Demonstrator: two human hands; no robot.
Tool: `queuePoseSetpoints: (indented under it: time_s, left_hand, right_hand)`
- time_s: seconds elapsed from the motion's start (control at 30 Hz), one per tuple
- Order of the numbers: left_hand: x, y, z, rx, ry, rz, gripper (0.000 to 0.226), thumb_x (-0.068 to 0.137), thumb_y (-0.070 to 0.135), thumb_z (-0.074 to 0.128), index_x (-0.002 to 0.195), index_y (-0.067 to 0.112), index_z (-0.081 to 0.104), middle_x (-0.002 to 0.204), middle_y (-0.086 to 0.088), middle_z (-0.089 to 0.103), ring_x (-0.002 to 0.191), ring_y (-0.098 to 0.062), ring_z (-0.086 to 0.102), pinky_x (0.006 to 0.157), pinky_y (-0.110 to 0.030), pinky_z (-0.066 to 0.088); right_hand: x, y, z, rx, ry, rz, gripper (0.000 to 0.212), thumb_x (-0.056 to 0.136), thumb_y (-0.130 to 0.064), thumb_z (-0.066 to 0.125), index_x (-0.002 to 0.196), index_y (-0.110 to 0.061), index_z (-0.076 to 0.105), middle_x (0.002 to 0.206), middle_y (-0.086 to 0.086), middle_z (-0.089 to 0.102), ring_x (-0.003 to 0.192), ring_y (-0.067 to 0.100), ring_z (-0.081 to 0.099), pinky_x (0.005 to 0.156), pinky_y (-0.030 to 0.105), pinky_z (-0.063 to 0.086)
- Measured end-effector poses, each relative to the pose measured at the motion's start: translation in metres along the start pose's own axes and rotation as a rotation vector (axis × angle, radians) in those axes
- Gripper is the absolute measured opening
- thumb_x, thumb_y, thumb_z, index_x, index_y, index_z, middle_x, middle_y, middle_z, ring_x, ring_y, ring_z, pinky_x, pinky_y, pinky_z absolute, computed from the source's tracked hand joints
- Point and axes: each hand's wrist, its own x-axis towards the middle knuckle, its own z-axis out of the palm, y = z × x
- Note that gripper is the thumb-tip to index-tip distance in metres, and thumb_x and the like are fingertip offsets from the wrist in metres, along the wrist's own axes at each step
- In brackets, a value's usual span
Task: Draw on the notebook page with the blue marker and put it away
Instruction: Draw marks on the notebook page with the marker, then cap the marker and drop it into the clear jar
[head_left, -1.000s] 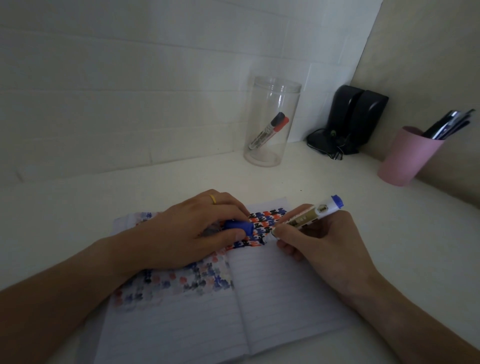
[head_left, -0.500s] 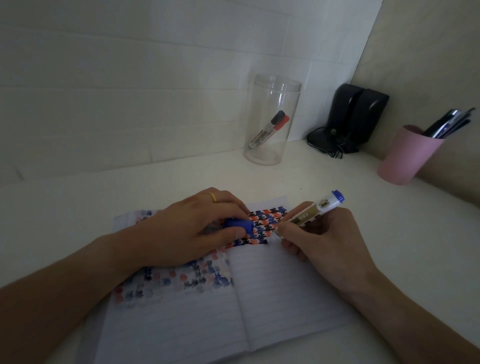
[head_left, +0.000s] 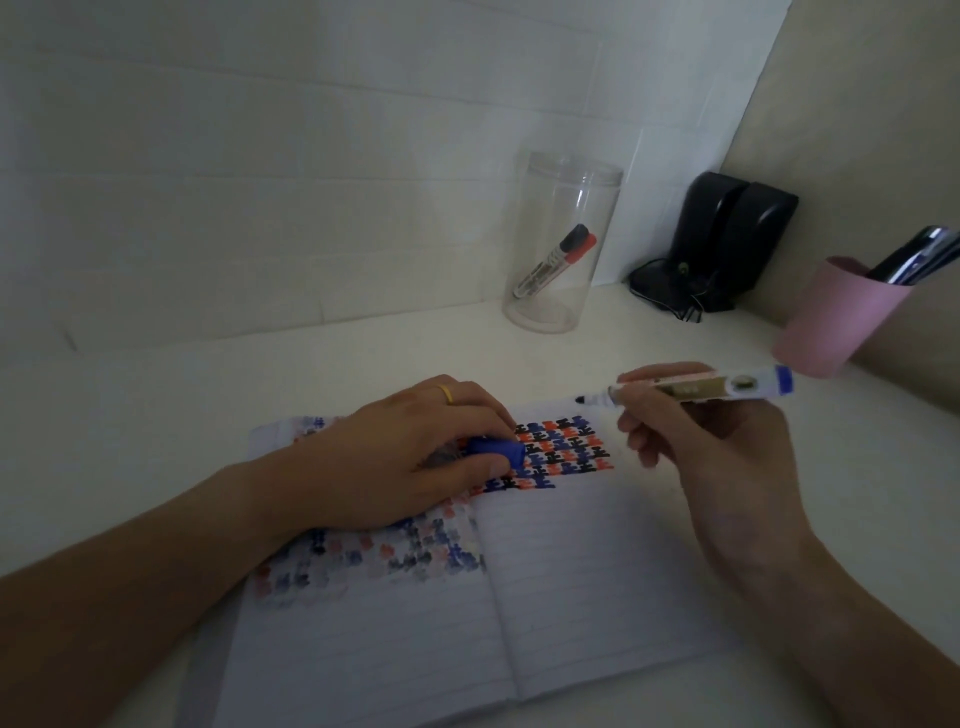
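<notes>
Blue marker (head_left: 727, 388) is uncapped, tip off the page, lying near level at centre right, pinched in the right hand (head_left: 711, 447). Left hand (head_left: 395, 457) presses flat on the notebook (head_left: 571, 561) and grips the blue cap (head_left: 496, 451) under its fingers. I'd call drawing done: bring tip and cap together in line, push till seated, then drop it in the clear jar (head_left: 563, 244) at upper centre of the worktop (head_left: 156, 415).

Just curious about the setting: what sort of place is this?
Probably a home or study desk in a corner: an open lined notebook, a pink cup of pens, and black speakers by the wall.
</notes>
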Motion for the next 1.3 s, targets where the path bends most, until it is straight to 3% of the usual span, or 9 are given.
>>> queuePoseSetpoints:
  time_s: [0.1,0.23,0.37,0.53,0.63,0.8,0.87,1.0,1.3]
  left_hand:
    - [0.0,0.0,0.0,0.014,0.0,0.006,0.036,0.099,0.047,0.044,0.126,0.029,0.061,0.128,0.015,0.057,0.117,-0.005,0.051,0.095,-0.031,0.047]
    - [0.0,0.001,-0.001,0.016,-0.006,-0.003,0.038,0.099,0.05,0.042,0.127,0.031,0.06,0.128,0.018,0.056,0.118,-0.004,0.05,0.095,-0.027,0.047]
    - [0.0,0.009,-0.002,0.044,0.009,-0.036,0.034,0.101,0.047,0.041,0.126,0.032,0.059,0.125,0.019,0.058,0.115,-0.002,0.052,0.097,-0.024,0.045]
    - [-0.001,0.013,-0.003,0.166,0.231,-0.1,0.033,0.102,0.048,0.036,0.12,0.031,0.058,0.107,0.016,0.059,0.095,-0.001,0.053,0.086,-0.019,0.04]
    - [-0.002,0.009,-0.003,0.136,0.317,-0.148,0.041,0.098,0.05,0.037,0.129,0.032,0.057,0.112,0.014,0.055,0.094,-0.006,0.056,0.083,-0.024,0.047]
    - [-0.003,0.005,-0.003,0.124,0.343,-0.167,0.043,0.097,0.045,0.043,0.134,0.029,0.056,0.114,0.013,0.058,0.097,-0.007,0.059,0.084,-0.031,0.052]
    - [-0.003,0.007,-0.004,0.126,0.352,-0.169,0.04,0.096,0.044,0.046,0.131,0.028,0.059,0.111,0.013,0.063,0.095,-0.006,0.059,0.086,-0.028,0.051]
    - [-0.003,0.009,-0.004,0.122,0.369,-0.184,0.03,0.094,0.034,0.062,0.124,0.031,0.06,0.108,0.017,0.067,0.094,-0.001,0.06,0.087,-0.019,0.046]
    - [-0.003,0.01,-0.004,0.135,0.369,-0.189,0.025,0.091,0.034,0.067,0.115,0.034,0.06,0.104,0.019,0.067,0.092,-0.001,0.059,0.083,-0.018,0.044]
  right_hand:
    - [0.0,-0.002,0.006,0.174,0.009,0.003,0.026,0.08,-0.019,0.075,0.103,-0.007,0.071,0.07,0.004,0.072,0.063,0.013,0.064,0.057,0.023,0.054]
    - [0.0,0.004,0.013,0.229,-0.019,0.072,0.017,0.084,-0.011,0.076,0.098,-0.017,0.07,0.084,0.007,0.078,0.073,0.019,0.069,0.065,0.028,0.058]
    - [0.002,0.01,0.011,0.303,-0.015,0.202,0.013,0.091,-0.011,0.069,0.103,-0.01,0.073,0.089,0.015,0.08,0.079,0.022,0.074,0.067,0.03,0.057]
    - [0.002,0.014,0.009,0.282,-0.001,0.205,0.013,0.089,-0.014,0.071,0.099,-0.015,0.079,0.087,0.015,0.08,0.08,0.022,0.074,0.074,0.033,0.056]
    - [0.003,0.016,0.01,0.305,0.0,0.225,0.014,0.086,-0.015,0.073,0.097,-0.014,0.082,0.082,0.011,0.079,0.077,0.02,0.07,0.074,0.034,0.053]
    - [0.004,0.013,0.01,0.409,-0.015,0.248,0.019,0.082,-0.017,0.069,0.091,-0.006,0.081,0.073,0.014,0.073,0.068,0.022,0.065,0.069,0.033,0.05]
    - [0.003,0.012,0.01,0.415,-0.033,0.23,0.015,0.084,-0.01,0.067,0.092,-0.007,0.079,0.074,0.016,0.074,0.067,0.022,0.067,0.068,0.033,0.052]
    - [0.001,0.008,0.011,0.386,-0.045,0.213,0.022,0.07,-0.02,0.071,0.089,-0.01,0.074,0.082,0.022,0.078,0.072,0.025,0.071,0.068,0.034,0.054]
    - [-0.001,0.007,0.011,0.274,-0.079,0.178,0.016,0.075,-0.022,0.073,0.088,-0.013,0.076,0.084,0.016,0.081,0.076,0.022,0.075,0.067,0.03,0.056]
